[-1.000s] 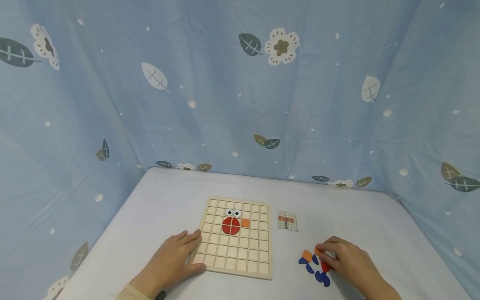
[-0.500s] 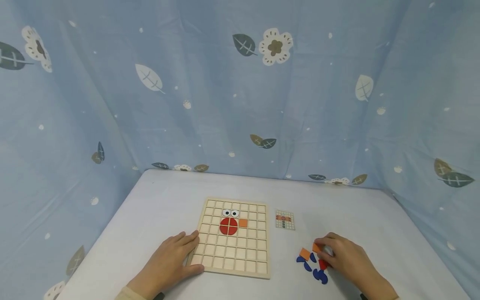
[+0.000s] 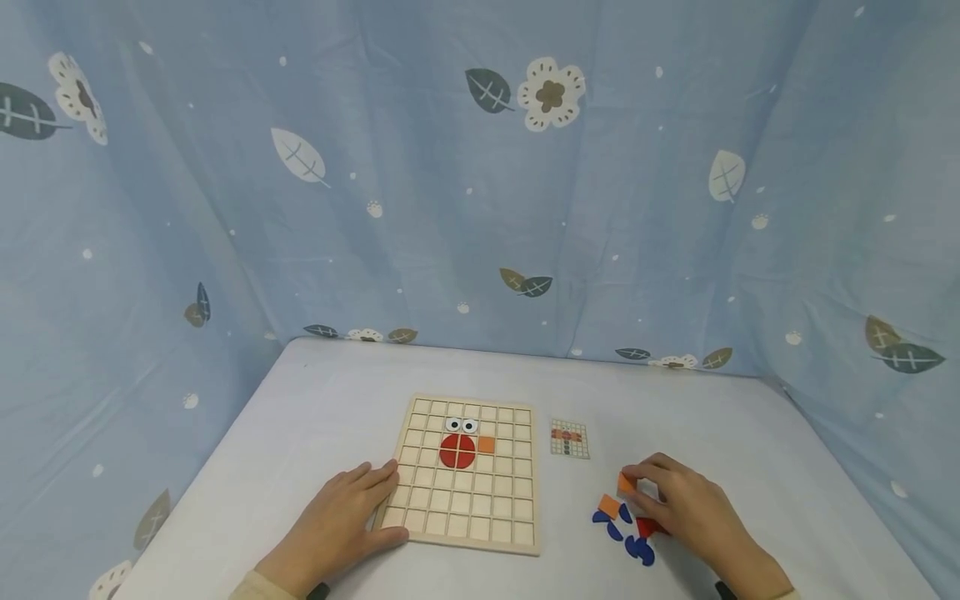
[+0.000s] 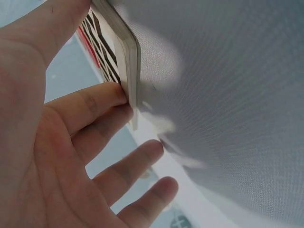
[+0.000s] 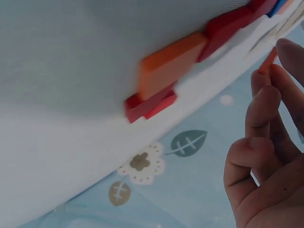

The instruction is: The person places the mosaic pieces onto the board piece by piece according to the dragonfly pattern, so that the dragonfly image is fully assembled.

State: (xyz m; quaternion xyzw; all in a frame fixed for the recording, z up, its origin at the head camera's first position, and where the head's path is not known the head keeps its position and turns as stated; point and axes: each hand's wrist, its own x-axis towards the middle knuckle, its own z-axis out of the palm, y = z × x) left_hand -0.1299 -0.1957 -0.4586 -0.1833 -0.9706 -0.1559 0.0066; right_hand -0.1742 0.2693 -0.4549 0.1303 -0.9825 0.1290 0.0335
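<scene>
My left hand (image 3: 333, 521) rests at the near left corner of the wooden grid board (image 3: 498, 527), fingers on its left edge, thumb at its front; the left wrist view shows fingertips (image 4: 118, 97) against the rim. The board holds two eye tiles (image 3: 461, 426), a red circle of quarter pieces (image 3: 457, 451) and one orange square tile (image 3: 486, 445). Between thumb and fingertips my right hand (image 3: 693, 508) pinches another orange square tile (image 3: 627, 483), raised above the loose pieces. That tile (image 5: 268, 61) appears edge-on in the right wrist view.
Below the right hand lie several blue rounded pieces (image 3: 640, 550), an orange square (image 3: 609, 506) and red pieces (image 3: 648, 527). A small picture card (image 3: 570, 439) lies right of the board on the white tabletop (image 3: 675, 425). A patterned blue curtain (image 3: 420, 208) surrounds the table.
The right hand has picked the orange tile out of the loose pieces and lifted it slightly up and away. The left hand stays at the board; the head view shifted a little.
</scene>
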